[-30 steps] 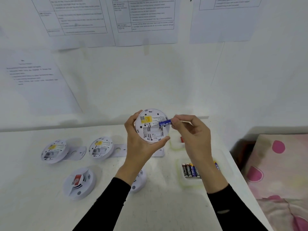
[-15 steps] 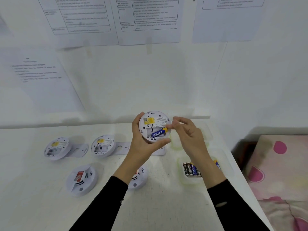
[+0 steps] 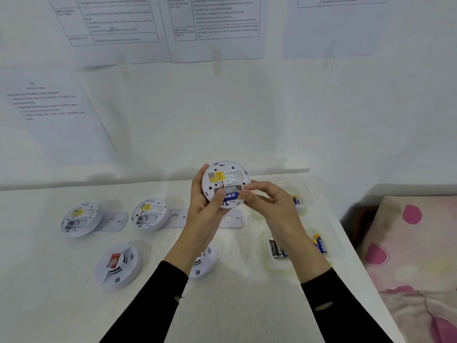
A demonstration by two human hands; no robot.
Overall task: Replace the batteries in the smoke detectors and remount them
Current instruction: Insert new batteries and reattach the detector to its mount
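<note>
Smoke detector (image 3: 226,181) held above desk (image 3: 235,305), cupped in left hand (image 3: 205,206); right hand (image 3: 264,201) pinches battery (image 3: 232,195) into bay. Polarity unclear; reversed or half-seated cell could pop out.

Both hands raised together, left hand (image 3: 205,204) cupped, right hand (image 3: 268,204) pinching.

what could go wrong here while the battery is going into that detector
1. The blue-and-yellow battery lies in the lower slot of the held smoke detector; its polarity cannot be read, so it may be reversed.
2. The left hand alone grips the detector in mid-air; pressure from the right hand could tip it out.
3. The upper slot looks empty, easily forgotten.
</note>
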